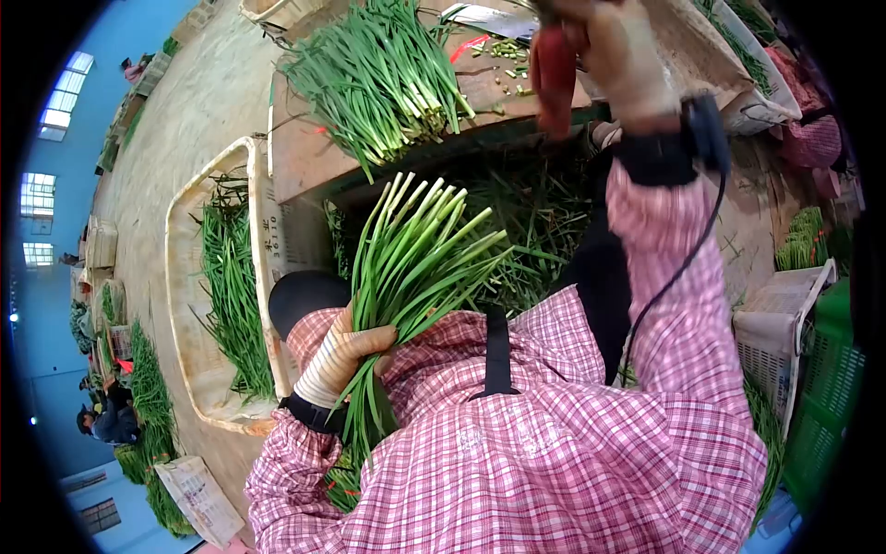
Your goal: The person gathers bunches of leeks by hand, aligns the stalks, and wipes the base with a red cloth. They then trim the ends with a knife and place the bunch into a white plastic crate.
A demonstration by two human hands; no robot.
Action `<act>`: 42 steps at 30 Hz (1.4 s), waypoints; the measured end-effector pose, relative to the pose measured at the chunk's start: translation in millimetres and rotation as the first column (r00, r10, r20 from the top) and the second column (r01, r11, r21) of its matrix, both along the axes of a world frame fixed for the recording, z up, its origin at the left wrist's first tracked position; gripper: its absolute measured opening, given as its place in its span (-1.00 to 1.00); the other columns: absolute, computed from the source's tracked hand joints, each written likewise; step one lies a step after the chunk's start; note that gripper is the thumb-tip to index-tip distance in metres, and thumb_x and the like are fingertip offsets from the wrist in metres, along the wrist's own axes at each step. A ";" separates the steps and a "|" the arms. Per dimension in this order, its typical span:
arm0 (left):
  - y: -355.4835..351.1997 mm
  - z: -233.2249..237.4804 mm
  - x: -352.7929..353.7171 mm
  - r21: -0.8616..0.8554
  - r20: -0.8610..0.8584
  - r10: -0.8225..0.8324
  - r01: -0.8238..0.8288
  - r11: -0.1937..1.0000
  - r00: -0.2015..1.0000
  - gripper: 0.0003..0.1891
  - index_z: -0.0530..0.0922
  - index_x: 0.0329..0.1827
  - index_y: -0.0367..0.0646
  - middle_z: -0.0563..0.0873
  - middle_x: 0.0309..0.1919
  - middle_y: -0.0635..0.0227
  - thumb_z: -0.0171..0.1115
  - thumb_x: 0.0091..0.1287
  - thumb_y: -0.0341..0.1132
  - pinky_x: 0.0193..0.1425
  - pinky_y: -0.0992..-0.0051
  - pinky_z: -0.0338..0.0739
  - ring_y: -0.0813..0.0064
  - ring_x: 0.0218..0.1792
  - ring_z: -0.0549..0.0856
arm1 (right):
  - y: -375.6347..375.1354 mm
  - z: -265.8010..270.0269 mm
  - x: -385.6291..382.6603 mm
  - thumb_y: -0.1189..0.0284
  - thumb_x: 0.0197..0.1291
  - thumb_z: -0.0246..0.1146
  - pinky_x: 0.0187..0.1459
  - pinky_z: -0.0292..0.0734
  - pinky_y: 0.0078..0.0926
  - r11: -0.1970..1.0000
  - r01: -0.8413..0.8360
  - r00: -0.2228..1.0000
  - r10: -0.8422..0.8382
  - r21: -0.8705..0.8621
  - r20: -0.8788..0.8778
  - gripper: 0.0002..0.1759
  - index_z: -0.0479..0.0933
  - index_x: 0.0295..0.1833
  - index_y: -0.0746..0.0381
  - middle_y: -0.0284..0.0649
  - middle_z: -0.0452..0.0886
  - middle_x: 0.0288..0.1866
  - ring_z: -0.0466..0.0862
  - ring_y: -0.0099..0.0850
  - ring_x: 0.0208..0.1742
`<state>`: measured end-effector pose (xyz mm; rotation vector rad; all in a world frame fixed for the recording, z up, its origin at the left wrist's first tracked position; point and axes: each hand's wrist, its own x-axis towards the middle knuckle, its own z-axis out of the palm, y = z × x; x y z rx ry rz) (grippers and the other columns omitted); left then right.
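Note:
My left hand (355, 351), in a pale glove with a wrapped wrist, is closed around a bunch of garlic chives (415, 249). The pale cut ends fan out upward, and the leaves hang below the fist against my checked shirt. My right hand (628, 69), also gloved, is raised over the right end of the low work table (309, 166). Motion smears its fingers, and a blurred red thing (556, 78) hangs beside them; I cannot make out whether it is held. A larger pile of chives (378, 78) lies on the table.
Cut stem pieces (506, 60) and red ties (469, 46) lie on the table. A white crate (173, 277) with chives stands at left. Loose leaves (535, 222) litter the floor below. Green crates (826, 379) stand at right. Another person (111, 420) is far left.

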<state>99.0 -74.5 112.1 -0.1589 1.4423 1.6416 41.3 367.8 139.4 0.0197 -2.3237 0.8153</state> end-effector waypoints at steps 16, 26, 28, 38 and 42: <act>7.2 2.8 1.1 -0.007 -0.164 -0.007 0.006 1.000 0.986 -0.32 0.33 0.52 -0.08 0.64 -0.23 0.33 0.31 0.31 -0.51 -0.42 0.56 0.50 0.55 -0.50 0.56 | -142.6 -79.0 43.6 0.30 0.07 0.47 -0.17 0.56 -0.50 0.556 -0.107 0.743 0.595 -0.824 0.306 -0.63 0.75 -0.17 0.43 -0.26 0.75 -0.37 0.64 -0.59 -0.30; -6.0 -0.2 -1.6 0.028 -0.149 -0.007 0.011 1.000 0.989 -0.33 0.34 0.52 -0.10 0.66 -0.22 0.35 0.34 0.33 -0.50 -0.40 0.58 0.53 0.59 -0.45 0.60 | -102.2 -104.0 60.1 -0.17 0.38 0.23 0.18 0.53 -0.31 0.114 -0.008 0.822 0.567 -0.993 0.059 -0.22 0.48 0.37 0.30 0.00 0.66 0.24 0.64 -0.25 0.27; 7.7 3.0 0.6 -0.024 -0.185 -0.039 0.035 0.999 0.982 -0.33 0.34 0.51 -0.11 0.64 -0.31 0.34 0.33 0.31 -0.48 -0.41 0.55 0.50 0.56 -0.51 0.57 | -128.5 -94.9 59.5 0.01 0.32 0.36 0.29 0.46 -0.33 0.315 -0.253 0.726 0.687 -0.915 0.037 -0.11 0.24 0.58 0.26 -0.13 0.55 0.39 0.55 -0.36 0.33; 5.4 -8.9 1.4 -0.101 -0.151 -0.174 0.160 0.982 0.973 -0.30 0.28 0.59 -0.09 0.68 0.12 0.41 0.27 0.37 -0.57 -0.22 0.70 0.54 0.73 -0.21 0.62 | -117.8 -93.5 41.0 0.35 0.28 0.38 0.07 0.59 -0.48 0.188 -0.121 0.849 0.528 -0.975 -0.004 -0.58 0.66 0.19 0.32 -0.21 0.78 -0.08 0.70 -0.49 -0.02; 10.0 -8.0 1.4 -0.151 -0.175 -0.309 0.284 0.947 0.935 -0.25 0.19 0.63 -0.15 0.62 0.26 0.34 0.27 0.38 -0.56 0.12 0.61 0.56 0.59 0.10 0.62 | -127.1 -54.8 40.3 0.37 0.18 0.42 -0.03 0.63 -0.56 0.508 -0.461 0.466 0.837 -0.728 0.288 -0.50 0.65 0.25 0.27 -0.25 0.76 0.02 0.69 -0.56 -0.10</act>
